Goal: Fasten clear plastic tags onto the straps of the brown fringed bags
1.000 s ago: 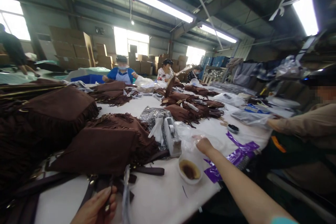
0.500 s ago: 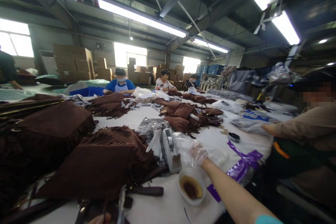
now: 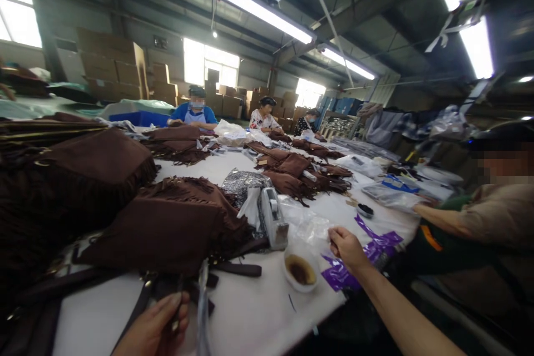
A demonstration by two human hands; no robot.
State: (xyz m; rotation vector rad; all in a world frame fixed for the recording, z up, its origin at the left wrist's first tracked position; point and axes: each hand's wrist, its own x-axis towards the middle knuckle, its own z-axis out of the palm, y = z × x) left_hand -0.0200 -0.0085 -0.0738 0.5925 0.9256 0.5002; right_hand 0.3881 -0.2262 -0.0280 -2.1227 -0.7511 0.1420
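Note:
A brown fringed bag (image 3: 154,228) lies on the white table, its dark strap (image 3: 240,269) trailing right. At the near edge, my left hand (image 3: 161,317) is closed on a small metal piece by the bag's straps. My right hand (image 3: 344,243) has its fingers pinched beside a clear plastic bag (image 3: 306,228); whether they grip it or something tiny is unclear. Below the plastic lies a white bowl (image 3: 300,268) with brown residue. A tape dispenser (image 3: 273,217) stands left of the plastic, and purple packaging (image 3: 346,272) lies under my right wrist.
More brown bags (image 3: 95,167) are piled at the left and others (image 3: 292,167) mid-table. A small dark dish (image 3: 365,211) is beyond the purple packaging. A person (image 3: 500,206) sits at the right; three more people work at the far side. Cardboard boxes (image 3: 108,67) stand behind.
My right hand has come out of the clear plastic bag, its fingers now bare. My left hand has risen further into view. The camera view has shifted slightly.

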